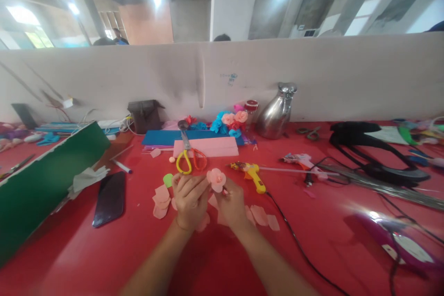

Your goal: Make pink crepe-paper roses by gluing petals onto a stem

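Fingers of the right hand point(231, 206) pinched a layered pink flower point(217, 179), the left hand's point(190, 196) grip unclear, while loose petals point(259, 215) lay unattached beside both.

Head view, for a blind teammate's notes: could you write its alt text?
A person's right hand holds a pink flower above a red table, the left hand close beside it. Loose pink pieces lie around the hands, with scissors beyond and a yellow glue gun to the right. A shiny metal jug stands at the back.
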Motion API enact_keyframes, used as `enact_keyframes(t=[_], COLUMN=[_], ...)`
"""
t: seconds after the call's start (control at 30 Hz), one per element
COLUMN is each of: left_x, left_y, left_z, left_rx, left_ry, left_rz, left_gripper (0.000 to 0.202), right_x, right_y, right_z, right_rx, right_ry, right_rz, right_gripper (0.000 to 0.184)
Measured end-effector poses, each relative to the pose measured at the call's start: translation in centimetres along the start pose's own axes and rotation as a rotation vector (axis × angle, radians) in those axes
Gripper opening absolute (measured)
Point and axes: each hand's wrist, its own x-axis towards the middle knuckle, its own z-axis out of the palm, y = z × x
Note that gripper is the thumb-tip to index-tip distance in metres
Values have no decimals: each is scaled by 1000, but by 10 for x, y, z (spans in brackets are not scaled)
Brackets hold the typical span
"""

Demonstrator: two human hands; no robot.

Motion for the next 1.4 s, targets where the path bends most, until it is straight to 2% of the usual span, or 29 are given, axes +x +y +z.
enact_keyframes(t=[0.17, 0.37, 0.47, 0.57, 0.7, 0.8, 1.0, 1.1, 1.23, 1.4], left_x=[1, 2, 3, 3, 4, 5, 7, 6, 5, 3], left_y=[1, -1, -1, -3, -10, -13, -13, -13, -14, -15], left_z=[1, 1, 1, 4, 10, 12, 10, 11, 13, 16], left_rx=[5, -121, -262, -422, -745, -951, -1037, -1027, -929, -800], left_ry=[4, -97, -112, -112, -241, -300, -322, -307, -252, -288], left_rz=[-22, -140, -296, -518, -818, -933, -948, -952, -977, -876], left_gripper=[12, 11, 12, 12, 19, 18, 10, 7, 16, 14], right_x=[0, 2, 3, 4, 5, 7, 7, 8, 11, 12], right_y=[-4, -8, -9, -10, -12, -11, -7, -6, -5, -11], right_z=[1, 1, 1, 0, -2, -3, -1, -1, -5, -8], right_rx=[70, 173, 297, 416, 532, 583, 576, 499, 476, 617], right_ry=[-43, -70, -125, -190, -260, -284, -290, -217, -112, -121], right_rz=[72, 151, 203, 263, 398, 463, 550, 520, 454, 453], right_gripper=[16, 14, 14, 15, 19, 21, 18, 15, 12, 17])
